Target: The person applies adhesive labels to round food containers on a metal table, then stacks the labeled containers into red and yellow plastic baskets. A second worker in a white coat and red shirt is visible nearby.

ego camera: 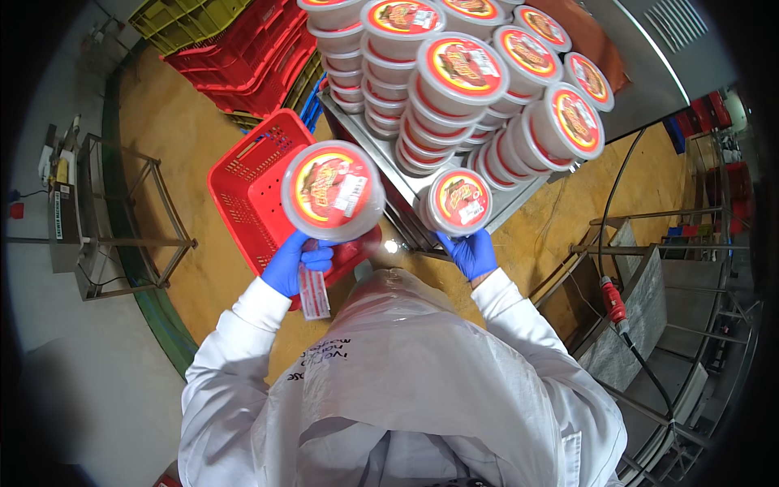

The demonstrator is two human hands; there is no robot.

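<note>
My left hand (297, 259), in a blue glove, grips a round lidded plastic tub (333, 190) with a red and yellow label, held up over the red crate. Below that hand hangs a printed label strip (314, 294). My right hand (471, 252), also gloved in blue, is at the lower side of another such tub (459, 201) by the near corner of the metal table; whether its fingers grip the tub or only touch it, I cannot tell. Behind it, tall stacks of the same tubs (462, 70) stand on the metal table (517, 207).
An open red plastic crate (243, 182) lies low, left of the metal table. Stacked red crates (237, 58) and yellow crates (176, 21) rise behind it. At right are a metal frame (633, 304) and a cable with a red plug (613, 301). A metal stand (137, 240) is at left.
</note>
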